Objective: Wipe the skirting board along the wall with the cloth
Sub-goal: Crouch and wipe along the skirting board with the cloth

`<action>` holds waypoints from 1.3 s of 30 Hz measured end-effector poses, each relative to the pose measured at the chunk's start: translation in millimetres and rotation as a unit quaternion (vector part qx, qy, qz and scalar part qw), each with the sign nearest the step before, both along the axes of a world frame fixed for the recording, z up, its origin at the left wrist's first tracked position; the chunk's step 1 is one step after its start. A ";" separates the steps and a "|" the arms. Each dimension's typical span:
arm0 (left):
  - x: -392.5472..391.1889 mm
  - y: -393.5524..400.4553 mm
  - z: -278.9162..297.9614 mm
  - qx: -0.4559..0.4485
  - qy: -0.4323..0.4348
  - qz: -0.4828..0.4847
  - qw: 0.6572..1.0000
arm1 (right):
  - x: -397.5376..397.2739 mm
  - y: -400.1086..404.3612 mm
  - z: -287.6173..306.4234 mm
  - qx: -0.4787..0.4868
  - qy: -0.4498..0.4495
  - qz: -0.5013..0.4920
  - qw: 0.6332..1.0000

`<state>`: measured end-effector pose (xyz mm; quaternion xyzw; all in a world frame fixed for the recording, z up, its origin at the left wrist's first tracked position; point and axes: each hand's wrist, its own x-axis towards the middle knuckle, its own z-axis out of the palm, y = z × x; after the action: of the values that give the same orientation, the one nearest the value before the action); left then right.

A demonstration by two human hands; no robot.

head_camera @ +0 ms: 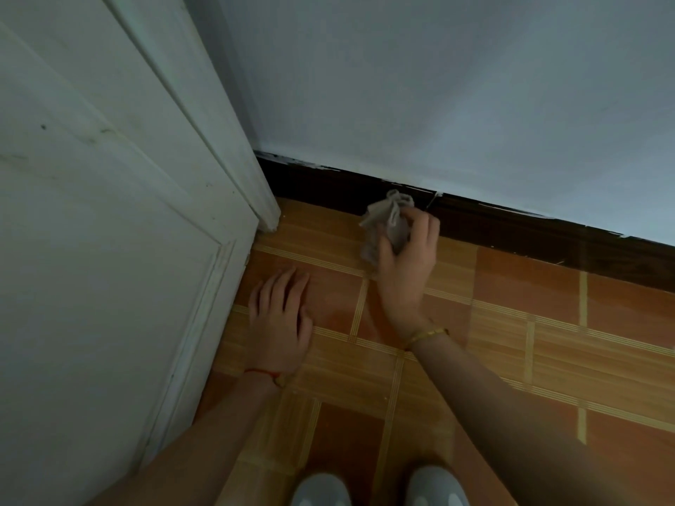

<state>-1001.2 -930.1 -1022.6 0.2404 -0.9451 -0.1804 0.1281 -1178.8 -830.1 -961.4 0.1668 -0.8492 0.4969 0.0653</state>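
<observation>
tiled floor (511, 323) | right hand (403, 272) fingers (425, 228) clutch cloth (387, 222) at skirting board (511, 228) | left hand (279, 323) flat, empty

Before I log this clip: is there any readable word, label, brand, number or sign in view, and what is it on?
None: no text can be read anywhere in this view.
The cloth in the right hand is plain grey, with no tag showing.
The skirting board, door, wall and floor tiles bear no lettering.
The shoes at the bottom edge show no logo.
</observation>
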 end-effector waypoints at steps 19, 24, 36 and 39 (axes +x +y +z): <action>-0.1 -2.7 -2.3 -0.007 -0.010 -0.003 1.000 | 18.8 -88.6 2.8 -0.126 -0.146 -0.110 0.975; 0.7 -3.4 -1.4 -0.008 -0.016 -0.007 1.000 | 17.0 -88.4 -2.7 -0.133 -0.148 -0.126 0.972; -0.6 -1.8 -0.7 -0.013 -0.009 -0.004 1.000 | 25.5 -122.6 -1.1 -0.154 -0.195 -0.107 0.963; 0.1 -2.0 -2.5 -0.025 0.001 -0.008 1.000 | 29.2 -134.7 2.7 -0.165 -0.193 -0.110 0.961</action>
<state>-1001.1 -932.1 -1025.1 0.2295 -0.9511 -0.1576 0.1336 -1149.6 -964.9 -958.7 -0.0400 -0.7652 0.6423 -0.0194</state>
